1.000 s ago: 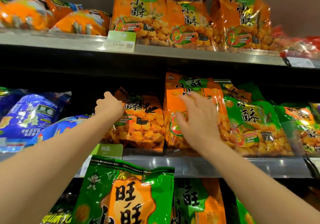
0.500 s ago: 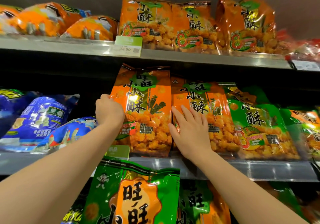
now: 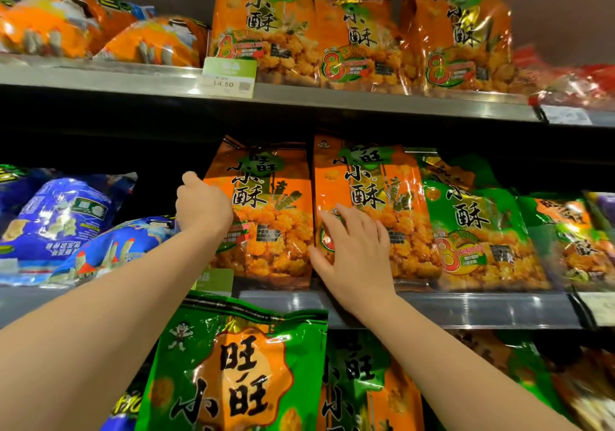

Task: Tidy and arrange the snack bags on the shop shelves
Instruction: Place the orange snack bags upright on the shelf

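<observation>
Steel shelf (image 3: 482, 309) | left hand (image 3: 203, 207) grips orange bag (image 3: 276, 231) | right hand (image 3: 356, 257) — flat on neighbouring bag (image 3: 382, 191)

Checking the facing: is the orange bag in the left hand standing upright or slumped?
Upright. The orange bag stands on the middle shelf, label facing out; the left hand grips its left edge.

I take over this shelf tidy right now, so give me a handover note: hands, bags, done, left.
The left hand grips the left edge of the left orange bag on the middle shelf. The right hand lies flat on the right orange bag. Both bags stand upright, side by side.
Done: these two face front.
Left: the green bag beside them leans; the blue bags lie slumped.
</observation>
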